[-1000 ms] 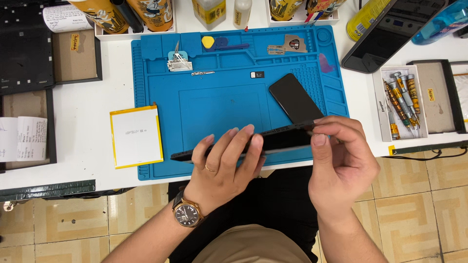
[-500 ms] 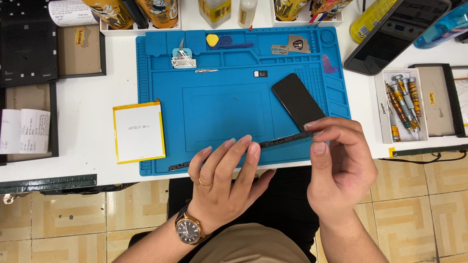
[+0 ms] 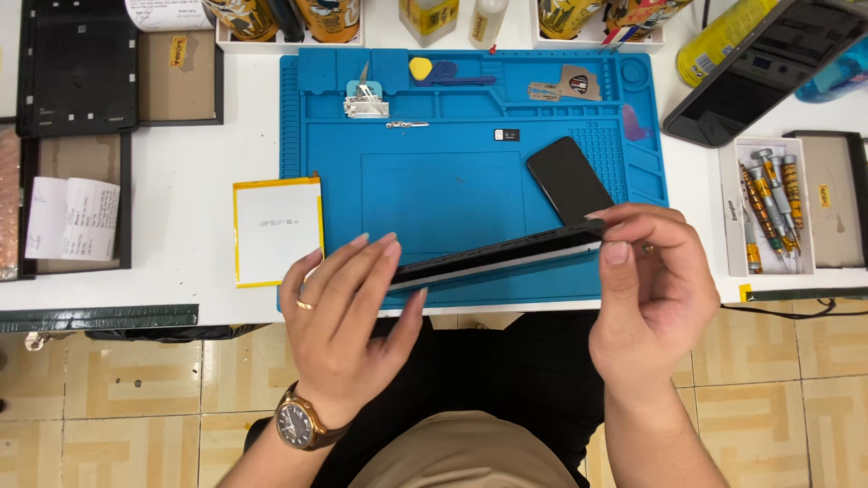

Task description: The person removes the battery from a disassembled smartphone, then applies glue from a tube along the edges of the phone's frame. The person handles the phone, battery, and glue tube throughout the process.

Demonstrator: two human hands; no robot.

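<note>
A single head-worn camera looks steeply down, from close above, at a blue work mat (image 3: pixel 434 181) and white table (image 3: pixel 194 298).

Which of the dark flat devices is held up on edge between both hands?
The long thin tablet, gripped edge-on between left hand and right hand. The small black phone lies flat on the blue mat; the big one rests top right.

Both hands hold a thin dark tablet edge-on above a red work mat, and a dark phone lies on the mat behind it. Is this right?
Not quite: the head view shows the work mat is blue, not red. The rest holds: the left hand and right hand hold the thin dark tablet edge-on, with the dark phone behind.
</note>
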